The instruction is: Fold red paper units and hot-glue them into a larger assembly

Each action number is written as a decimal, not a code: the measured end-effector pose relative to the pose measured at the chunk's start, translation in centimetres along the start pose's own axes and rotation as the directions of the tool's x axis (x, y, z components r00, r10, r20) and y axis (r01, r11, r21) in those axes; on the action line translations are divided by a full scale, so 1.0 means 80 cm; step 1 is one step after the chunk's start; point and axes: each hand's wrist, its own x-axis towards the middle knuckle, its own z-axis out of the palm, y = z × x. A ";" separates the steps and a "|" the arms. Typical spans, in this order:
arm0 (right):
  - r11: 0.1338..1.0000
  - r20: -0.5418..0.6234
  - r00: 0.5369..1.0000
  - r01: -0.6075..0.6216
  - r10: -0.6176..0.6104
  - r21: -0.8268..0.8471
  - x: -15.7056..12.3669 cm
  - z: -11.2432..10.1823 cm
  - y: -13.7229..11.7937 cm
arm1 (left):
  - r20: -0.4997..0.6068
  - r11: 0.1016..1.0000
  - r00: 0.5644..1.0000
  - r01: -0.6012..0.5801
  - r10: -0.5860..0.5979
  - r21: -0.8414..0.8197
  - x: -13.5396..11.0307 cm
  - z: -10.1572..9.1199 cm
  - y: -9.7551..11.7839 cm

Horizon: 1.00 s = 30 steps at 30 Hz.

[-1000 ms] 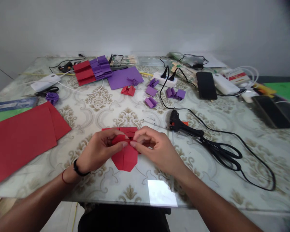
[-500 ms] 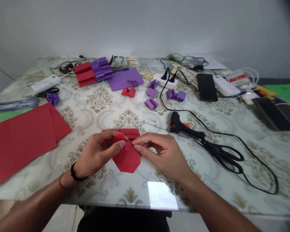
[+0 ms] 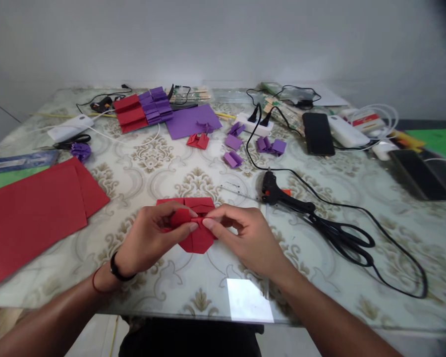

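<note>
A folded red paper piece (image 3: 196, 240) lies on the patterned glass table (image 3: 193, 292) just in front of me. My left hand (image 3: 152, 240) pinches its left side between thumb and fingers. My right hand (image 3: 241, 238) pinches its right side, thumb tip meeting the left thumb over the fold. Another folded red strip (image 3: 193, 202) rests on the table right behind the hands.
Large red sheets (image 3: 33, 213) lie at the left. A black glue gun (image 3: 282, 197) and black scissors (image 3: 349, 240) with a trailing cord sit at the right. Purple and red folded pieces (image 3: 144, 110), a purple sheet (image 3: 191, 120), a power strip (image 3: 254, 124) and phones (image 3: 317, 133) fill the back.
The lower part of the red piece has been folded up, so it looks shorter. Both hands stay pinched on it at almost the same place.
</note>
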 end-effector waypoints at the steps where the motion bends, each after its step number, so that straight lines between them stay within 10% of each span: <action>1: 1.000 -0.001 1.000 -0.002 0.002 -0.004 -0.001 0.000 0.000 | 0.019 1.000 1.000 0.018 -0.018 -0.008 0.000 -0.001 0.000; 18: 0.998 0.109 0.994 -0.031 0.026 0.045 -0.002 0.002 0.001 | 0.023 0.991 0.999 0.024 -0.027 0.129 -0.002 -0.002 -0.011; 30: 0.987 0.031 0.995 -0.102 0.099 0.123 0.005 -0.004 0.008 | 0.029 0.987 0.997 0.079 -0.075 -0.139 0.004 -0.001 -0.013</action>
